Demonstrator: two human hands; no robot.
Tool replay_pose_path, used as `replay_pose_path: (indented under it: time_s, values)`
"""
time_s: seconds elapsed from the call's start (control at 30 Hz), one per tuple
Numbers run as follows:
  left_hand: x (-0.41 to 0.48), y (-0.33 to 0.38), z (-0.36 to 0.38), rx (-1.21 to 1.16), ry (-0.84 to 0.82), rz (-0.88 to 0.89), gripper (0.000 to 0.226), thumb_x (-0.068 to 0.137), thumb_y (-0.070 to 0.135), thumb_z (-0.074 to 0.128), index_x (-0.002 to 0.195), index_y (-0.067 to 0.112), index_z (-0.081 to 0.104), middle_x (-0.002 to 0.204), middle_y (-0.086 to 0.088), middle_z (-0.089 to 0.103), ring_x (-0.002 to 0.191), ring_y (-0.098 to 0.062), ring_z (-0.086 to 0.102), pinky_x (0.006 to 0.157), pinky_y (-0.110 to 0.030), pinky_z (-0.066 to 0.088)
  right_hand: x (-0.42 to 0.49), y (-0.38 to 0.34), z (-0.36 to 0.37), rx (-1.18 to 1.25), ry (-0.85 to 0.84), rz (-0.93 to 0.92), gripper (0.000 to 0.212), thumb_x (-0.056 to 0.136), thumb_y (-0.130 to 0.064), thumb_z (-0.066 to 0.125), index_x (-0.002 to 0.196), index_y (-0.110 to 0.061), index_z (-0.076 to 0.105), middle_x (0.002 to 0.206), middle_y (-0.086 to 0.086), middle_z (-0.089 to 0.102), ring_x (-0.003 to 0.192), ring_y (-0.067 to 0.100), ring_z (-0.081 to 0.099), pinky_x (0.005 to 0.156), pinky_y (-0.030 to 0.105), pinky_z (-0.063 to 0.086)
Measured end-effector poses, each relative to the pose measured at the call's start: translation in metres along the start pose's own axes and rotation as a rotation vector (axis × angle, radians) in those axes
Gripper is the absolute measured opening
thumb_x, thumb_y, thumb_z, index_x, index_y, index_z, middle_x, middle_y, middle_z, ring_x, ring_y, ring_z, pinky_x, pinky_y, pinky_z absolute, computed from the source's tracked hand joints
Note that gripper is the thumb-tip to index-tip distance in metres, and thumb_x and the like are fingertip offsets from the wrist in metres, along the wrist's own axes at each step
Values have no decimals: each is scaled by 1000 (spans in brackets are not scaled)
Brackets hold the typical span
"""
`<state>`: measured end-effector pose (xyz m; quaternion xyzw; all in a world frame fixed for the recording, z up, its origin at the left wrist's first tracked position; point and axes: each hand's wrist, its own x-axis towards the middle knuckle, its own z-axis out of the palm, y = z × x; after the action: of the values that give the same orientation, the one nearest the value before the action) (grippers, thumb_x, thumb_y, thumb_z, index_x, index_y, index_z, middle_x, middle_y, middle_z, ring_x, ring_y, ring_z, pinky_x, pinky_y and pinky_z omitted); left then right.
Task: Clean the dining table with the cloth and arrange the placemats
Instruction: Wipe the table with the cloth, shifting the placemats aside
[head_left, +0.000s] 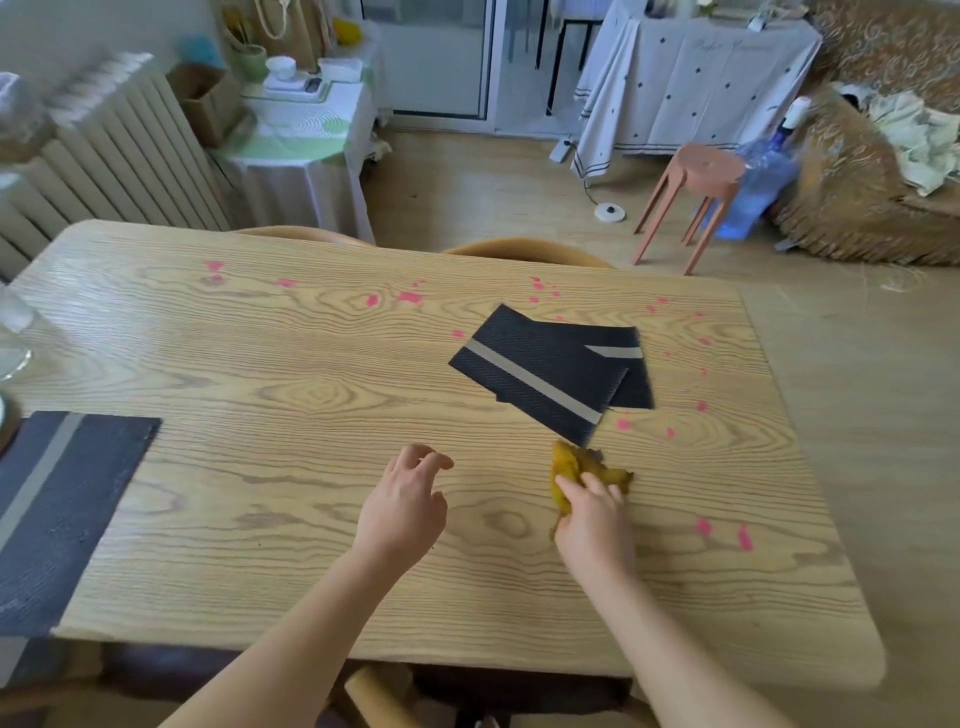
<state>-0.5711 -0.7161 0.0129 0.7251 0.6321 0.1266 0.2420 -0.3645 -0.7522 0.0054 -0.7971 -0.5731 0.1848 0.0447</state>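
Note:
The wooden dining table carries pink stains along its far side and right end. My right hand grips a crumpled yellow cloth on the tabletop, just below the corner of two overlapping dark placemats with grey stripes. My left hand hovers over the table left of the cloth, fingers loosely curled, holding nothing. A third dark placemat lies at the table's near left corner, overhanging the edge.
A clear glass object stands at the table's left edge. Two chair backs are tucked in at the far side. Beyond are a radiator, a small covered side table, a pink stool and a sofa.

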Motion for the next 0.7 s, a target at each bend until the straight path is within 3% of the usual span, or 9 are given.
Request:
replay_pose_path:
  time_s: [0.2, 0.27, 0.5, 0.63, 0.7]
  values:
    - [-12, -13, 4, -6, 26, -43, 40, 84, 9, 55, 122, 21, 56, 126, 5, 47, 118, -15, 48, 79, -26, 49, -41, -66, 30, 4, -161, -390, 54, 94, -6, 45, 143, -27, 39, 151, 3, 29, 133, 25, 28, 111, 35, 28]
    - [-14, -14, 4, 3, 20, -49, 40, 85, 10, 55, 123, 22, 55, 126, 6, 46, 119, -14, 48, 77, -24, 48, -41, -67, 34, -3, -147, -421, 54, 94, -7, 46, 143, -29, 40, 153, 1, 28, 133, 25, 30, 111, 37, 28]
    - [-20, -13, 10, -3, 7, -66, 39, 86, 9, 53, 123, 21, 55, 128, 6, 46, 121, -14, 46, 80, -24, 46, -5, 3, 11, 61, -32, -140, 50, 91, -10, 52, 137, -30, 50, 149, -7, 40, 135, 26, 34, 110, 37, 38]
    - [-29, -22, 11, -8, 11, -104, 40, 87, 8, 51, 124, 22, 54, 129, 7, 45, 119, -14, 47, 72, -20, 42, 7, 40, 2, 127, 110, 74, 44, 83, -13, 62, 126, -27, 61, 135, -6, 52, 113, 22, 50, 88, 37, 51]
    - [-35, -29, 11, -16, 13, -133, 40, 87, 8, 50, 124, 22, 54, 129, 7, 45, 118, -13, 47, 71, -19, 42, 7, 34, 4, 126, 123, 113, 43, 82, -14, 64, 123, -25, 61, 131, -3, 53, 109, 22, 52, 84, 37, 52]
